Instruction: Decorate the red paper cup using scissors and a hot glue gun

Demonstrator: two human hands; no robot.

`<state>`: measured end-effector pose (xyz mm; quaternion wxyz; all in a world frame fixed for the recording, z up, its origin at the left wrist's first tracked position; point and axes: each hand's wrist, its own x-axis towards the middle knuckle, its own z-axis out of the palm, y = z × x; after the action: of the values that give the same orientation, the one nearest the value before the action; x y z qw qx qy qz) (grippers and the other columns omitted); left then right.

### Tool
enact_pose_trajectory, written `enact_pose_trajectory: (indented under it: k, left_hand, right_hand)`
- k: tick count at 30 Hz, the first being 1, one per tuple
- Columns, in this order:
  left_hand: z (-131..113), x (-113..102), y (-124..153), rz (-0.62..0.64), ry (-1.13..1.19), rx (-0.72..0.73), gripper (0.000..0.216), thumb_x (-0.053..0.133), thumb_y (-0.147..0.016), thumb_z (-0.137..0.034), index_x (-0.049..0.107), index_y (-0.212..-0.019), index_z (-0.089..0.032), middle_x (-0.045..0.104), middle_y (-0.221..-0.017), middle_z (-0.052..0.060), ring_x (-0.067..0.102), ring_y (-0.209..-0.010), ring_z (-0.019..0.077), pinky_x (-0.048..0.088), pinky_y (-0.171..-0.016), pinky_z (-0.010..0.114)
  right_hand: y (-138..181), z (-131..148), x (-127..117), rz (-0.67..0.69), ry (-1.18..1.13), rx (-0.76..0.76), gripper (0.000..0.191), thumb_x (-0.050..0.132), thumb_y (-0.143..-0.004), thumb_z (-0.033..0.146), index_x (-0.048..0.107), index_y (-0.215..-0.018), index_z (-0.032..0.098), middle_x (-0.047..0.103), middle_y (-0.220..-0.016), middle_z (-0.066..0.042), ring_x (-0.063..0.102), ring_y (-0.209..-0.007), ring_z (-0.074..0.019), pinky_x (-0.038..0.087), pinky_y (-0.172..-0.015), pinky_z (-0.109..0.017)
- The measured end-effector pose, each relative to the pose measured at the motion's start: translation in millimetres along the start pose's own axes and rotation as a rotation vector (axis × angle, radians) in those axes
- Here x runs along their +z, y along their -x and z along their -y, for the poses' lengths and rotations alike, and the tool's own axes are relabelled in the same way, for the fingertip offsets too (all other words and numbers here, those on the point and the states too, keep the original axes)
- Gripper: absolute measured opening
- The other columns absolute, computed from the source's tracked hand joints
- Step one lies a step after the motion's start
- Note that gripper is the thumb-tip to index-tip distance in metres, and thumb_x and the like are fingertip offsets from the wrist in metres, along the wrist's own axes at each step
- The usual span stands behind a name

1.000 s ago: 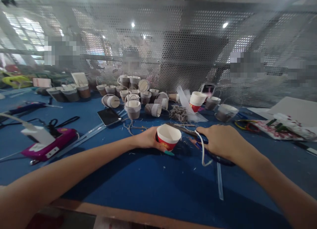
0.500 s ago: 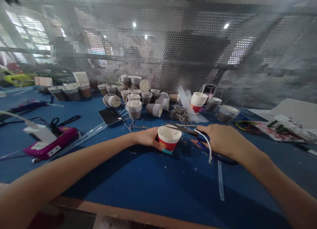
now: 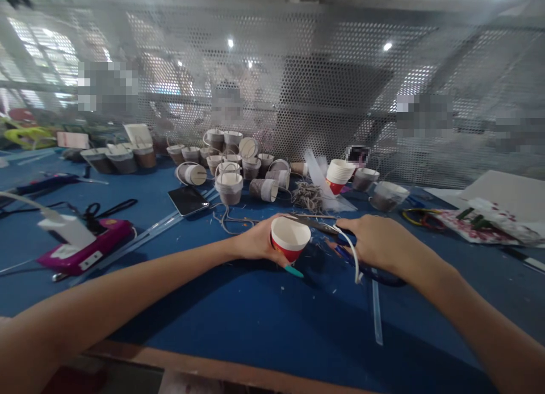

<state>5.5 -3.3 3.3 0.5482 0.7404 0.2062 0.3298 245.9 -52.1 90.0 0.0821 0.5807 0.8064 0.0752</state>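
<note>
My left hand (image 3: 258,240) is wrapped round a red and white paper cup (image 3: 291,233), its open mouth tilted toward me. A teal nail shows on the thumb below the cup. In my right hand (image 3: 369,237) is a pair of scissors (image 3: 315,222) with dark blue handles. The blades point left and lie behind the cup's rim; whether they touch it I cannot tell. A white strip (image 3: 351,249) curls down in front of my right fingers, apparently the cut edge of a cup.
Many twine-handled small buckets (image 3: 230,187) stand or lie at the back. Behind my hands are a twine heap (image 3: 307,195) and stacked paper cups (image 3: 339,172). A phone (image 3: 188,201) and a purple power strip (image 3: 91,252) lie left. Glue sticks (image 3: 377,314) lie near my right wrist.
My left thumb has shifted right and down along the cup, showing more of its teal nail. The cup has tipped slightly. The white strip hangs slightly farther left.
</note>
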Motion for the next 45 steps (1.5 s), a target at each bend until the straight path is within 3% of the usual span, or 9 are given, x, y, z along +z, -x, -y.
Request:
enact_pose_trajectory:
  k: [4,10,16,20,29,36,40,45]
  left_hand:
    - [-1.3,1.2,-2.0,0.038,0.003,-0.026,0.071,0.086,-0.049,-0.019,0.055,-0.113,-0.016,0.065,-0.112,0.011,0.060,-0.106,0.0259,0.044,-0.094,0.041]
    - [-4.8,-3.8,-2.9,0.089,0.011,-0.050,0.065,0.084,-0.051,-0.017,0.058,-0.111,-0.016,0.067,-0.109,0.010,0.061,-0.103,0.0246,0.046,-0.092,0.040]
    - [-0.5,-7.8,-2.9,0.059,0.016,-0.065,0.076,0.085,-0.048,-0.015,0.053,-0.116,-0.016,0.066,-0.112,0.011,0.060,-0.106,0.0260,0.046,-0.093,0.043]
    - [-2.1,-9.3,-5.9,0.121,-0.019,-0.048,0.075,0.086,-0.047,-0.016,0.056,-0.115,-0.017,0.067,-0.111,0.010,0.061,-0.105,0.0260,0.046,-0.094,0.042]
    - [-0.9,-10.6,-5.3,0.117,0.010,-0.052,0.083,0.085,-0.049,-0.017,0.049,-0.124,-0.016,0.063,-0.119,0.013,0.057,-0.113,0.0283,0.043,-0.097,0.044]
    - [2.0,-7.4,-1.4,0.037,-0.025,-0.106,0.112,0.087,-0.045,-0.021,0.027,-0.140,-0.018,0.047,-0.137,0.019,0.044,-0.128,0.0318,0.031,-0.107,0.049]
    - [7.2,-3.4,-2.1,0.003,-0.082,0.011,0.098,0.087,-0.046,-0.024,0.040,-0.131,-0.017,0.053,-0.131,0.017,0.049,-0.123,0.0308,0.036,-0.104,0.046]
    - [0.3,-1.3,-3.6,0.073,-0.122,-0.016,0.077,0.083,-0.055,-0.023,0.046,-0.122,-0.015,0.061,-0.119,0.015,0.058,-0.109,0.0262,0.044,-0.095,0.041]
  right_hand:
    - [0.7,0.1,0.8,-0.025,-0.009,-0.029,0.043,0.041,-0.084,0.054,0.068,-0.098,0.023,0.069,-0.076,-0.012,0.063,-0.066,-0.0263,0.033,-0.050,-0.029]
    - [2.4,1.0,-3.2,0.004,-0.046,-0.027,0.047,0.039,-0.086,0.055,0.069,-0.094,0.020,0.067,-0.072,-0.012,0.061,-0.060,-0.0228,0.035,-0.050,-0.029]
    - [0.1,5.4,-1.5,0.016,0.024,-0.019,0.044,0.042,-0.084,0.051,0.065,-0.105,0.021,0.070,-0.080,-0.013,0.063,-0.065,-0.0263,0.034,-0.051,-0.030]
    - [-3.0,9.4,0.6,0.007,0.057,-0.019,0.040,0.047,-0.081,0.047,0.064,-0.108,0.022,0.070,-0.081,-0.014,0.064,-0.065,-0.0272,0.031,-0.049,-0.030]
    - [-5.3,3.1,3.6,-0.008,0.003,0.016,0.052,0.032,-0.087,0.057,0.066,-0.102,0.020,0.069,-0.079,-0.014,0.063,-0.066,-0.0262,0.031,-0.050,-0.029]
    - [-4.8,-10.1,9.1,-0.098,-0.087,0.020,0.044,0.038,-0.085,0.055,0.062,-0.096,0.020,0.068,-0.083,-0.011,0.063,-0.071,-0.0247,0.037,-0.056,-0.030]
    - [-4.6,-7.7,9.2,-0.060,-0.044,0.001,0.043,0.041,-0.084,0.053,0.063,-0.102,0.021,0.069,-0.089,-0.012,0.064,-0.077,-0.0268,0.038,-0.058,-0.031]
    - [-3.3,-4.7,6.0,-0.004,-0.004,0.024,0.045,0.044,-0.083,0.047,0.061,-0.117,0.022,0.070,-0.095,-0.013,0.065,-0.079,-0.0280,0.038,-0.058,-0.031]
